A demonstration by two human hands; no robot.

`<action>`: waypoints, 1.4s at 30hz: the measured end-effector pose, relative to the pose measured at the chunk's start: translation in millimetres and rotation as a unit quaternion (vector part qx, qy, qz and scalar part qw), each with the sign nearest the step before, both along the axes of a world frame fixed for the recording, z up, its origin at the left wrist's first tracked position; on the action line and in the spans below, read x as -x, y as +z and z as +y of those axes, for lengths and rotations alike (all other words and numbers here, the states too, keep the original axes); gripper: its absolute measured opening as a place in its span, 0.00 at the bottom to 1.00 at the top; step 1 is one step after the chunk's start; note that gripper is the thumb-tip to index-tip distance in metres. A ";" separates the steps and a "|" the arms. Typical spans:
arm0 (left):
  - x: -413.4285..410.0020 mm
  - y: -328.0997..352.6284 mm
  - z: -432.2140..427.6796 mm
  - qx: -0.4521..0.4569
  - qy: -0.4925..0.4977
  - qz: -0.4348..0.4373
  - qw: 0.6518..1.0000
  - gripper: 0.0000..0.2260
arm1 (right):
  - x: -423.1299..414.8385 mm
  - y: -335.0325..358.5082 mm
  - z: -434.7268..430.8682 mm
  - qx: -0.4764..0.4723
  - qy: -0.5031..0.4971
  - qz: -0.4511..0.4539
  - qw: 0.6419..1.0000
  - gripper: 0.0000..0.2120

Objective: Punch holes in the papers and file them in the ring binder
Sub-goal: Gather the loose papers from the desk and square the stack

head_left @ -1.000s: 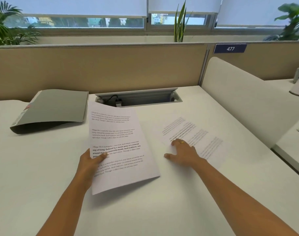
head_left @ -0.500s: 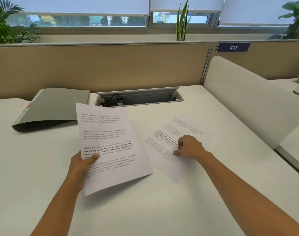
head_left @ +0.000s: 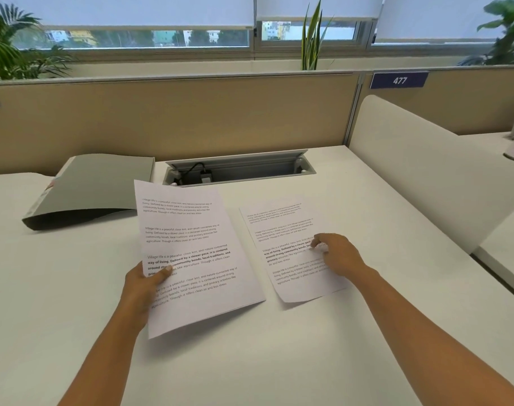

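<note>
- Left sheet is raised a little off the desk, in front of me and left of centre, and it casts a shadow beneath its near edge.
- Its print reads upright to me, in four blocks that each start "Village life is a peaceful, close-knit, and nature-connected way of living." The third block has bold text: "Defined by a slower pace, it is centered around strong community bonds, local traditions".
- Its long axis runs away from me, top edge far, near the cable tray. The lines of text climb slightly to the right.
- Right sheet lies on the desk just beside it, apart from it. It carries the same text and points the same way, long axis away from me.
- My left hand grips the left sheet at its left edge, thumb on the print and fingers hidden underneath.
- My right hand is curled on the right sheet near its right edge, and the fingertips pinch up a small fold of paper.
- Binder is grey and lies closed at the far left of the desk, its cover bowed up. The spine label is too blurred to read.
- A blue sign on the partition reads "477".
</note>
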State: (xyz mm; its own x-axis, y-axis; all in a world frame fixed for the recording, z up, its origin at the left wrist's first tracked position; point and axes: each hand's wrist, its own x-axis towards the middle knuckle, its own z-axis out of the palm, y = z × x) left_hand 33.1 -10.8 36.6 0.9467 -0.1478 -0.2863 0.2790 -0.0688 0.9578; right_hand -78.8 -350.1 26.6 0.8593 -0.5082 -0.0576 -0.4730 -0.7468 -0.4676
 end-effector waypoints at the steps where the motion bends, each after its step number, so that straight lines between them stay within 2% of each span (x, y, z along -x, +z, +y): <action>1: 0.2 0.3 0.0 0.000 0.001 -0.001 1.000 0.11 | 0.9 0.4 0.1 0.004 -0.029 -0.017 0.999 0.17; 3: 0.3 0.3 0.1 0.001 0.007 -0.002 1.000 0.10 | 1.5 3.3 -0.9 0.007 -0.094 -0.036 0.995 0.13; 4: 0.2 0.2 0.2 0.001 0.009 -0.002 1.000 0.10 | 1.1 5.7 -1.9 0.006 -0.124 -0.027 0.992 0.15; 7: 0.0 -0.2 0.8 0.002 0.010 -0.001 1.000 0.10 | 1.6 12.0 -3.7 0.005 -0.181 0.067 0.981 0.30; 10: 0.0 -0.7 0.6 0.005 0.006 0.004 1.000 0.10 | 2.4 13.4 -3.6 0.011 -0.204 0.109 0.973 0.36; 15: -0.8 -2.2 -0.3 0.008 0.010 0.004 1.000 0.10 | -0.2 17.2 -5.5 -0.007 -0.215 0.141 0.966 0.36; 23: 0.8 -4.1 -1.3 0.017 0.016 0.000 1.000 0.09 | -2.5 19.0 -8.7 -0.065 -0.212 0.132 0.966 0.31; 29: 0.4 -4.0 -0.9 0.019 0.017 -0.005 1.000 0.08 | -3.4 22.4 -5.4 -0.088 -0.221 0.105 0.966 0.37; 31: -0.2 -3.6 -1.7 0.024 0.016 -0.003 1.000 0.08 | -4.5 24.3 -2.6 -0.062 -0.226 0.093 0.968 0.34; 37: -1.4 -2.7 -2.7 0.036 0.014 -0.002 0.999 0.08 | -0.3 25.0 0.4 0.044 -0.218 0.039 0.974 0.13; 42: -0.8 -1.6 -5.0 0.026 0.012 -0.003 1.000 0.08 | -1.0 45.3 5.3 0.075 -0.201 -0.063 0.975 0.11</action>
State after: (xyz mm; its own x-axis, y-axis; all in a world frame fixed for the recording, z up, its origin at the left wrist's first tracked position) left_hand 33.9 -15.7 35.0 0.9516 -0.1393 -0.2739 0.2751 -0.0113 0.9614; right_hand -77.8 -344.9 71.8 0.5850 -0.7997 0.1354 -0.6873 -0.5774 -0.4407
